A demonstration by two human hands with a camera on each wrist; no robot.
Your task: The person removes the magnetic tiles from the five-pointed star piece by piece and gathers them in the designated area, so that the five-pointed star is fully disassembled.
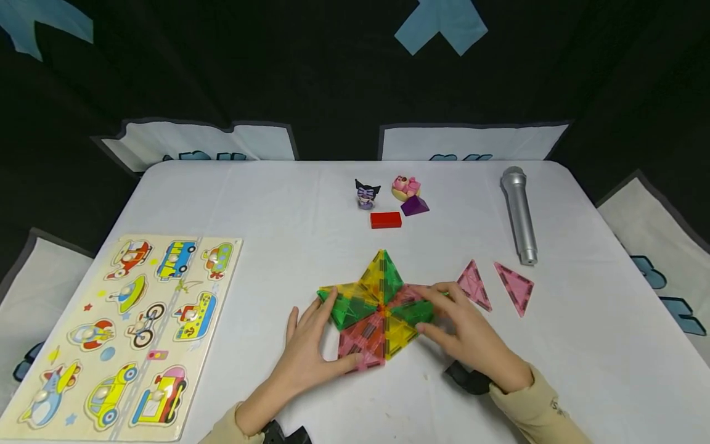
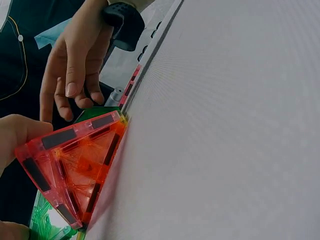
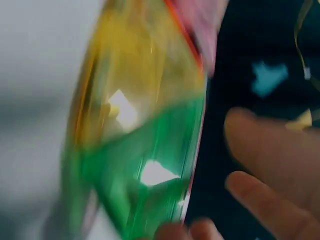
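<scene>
A star-shaped build of see-through magnetic tiles [image 1: 381,308], in yellow, green, pink and red, lies on the white table. My left hand [image 1: 310,351] holds its left side, thumb on the pink-red tile [image 1: 363,336] and a finger at the green left point. In the left wrist view the thumb overlaps the edge of a red triangular tile [image 2: 90,170]. My right hand [image 1: 463,327] is at the star's right side, its fingers loosely bent by the green point. In the blurred right wrist view, fingertips meet a green tile [image 3: 145,175], beside a yellow one [image 3: 140,75].
Two pink triangular tiles [image 1: 473,285] lie right of the star, near a silver microphone [image 1: 520,216]. Behind are a dark-eared figurine [image 1: 367,194], a pink figurine [image 1: 406,187], a purple block [image 1: 415,206] and a red block [image 1: 386,220]. A wooden vehicle puzzle [image 1: 119,327] occupies the left.
</scene>
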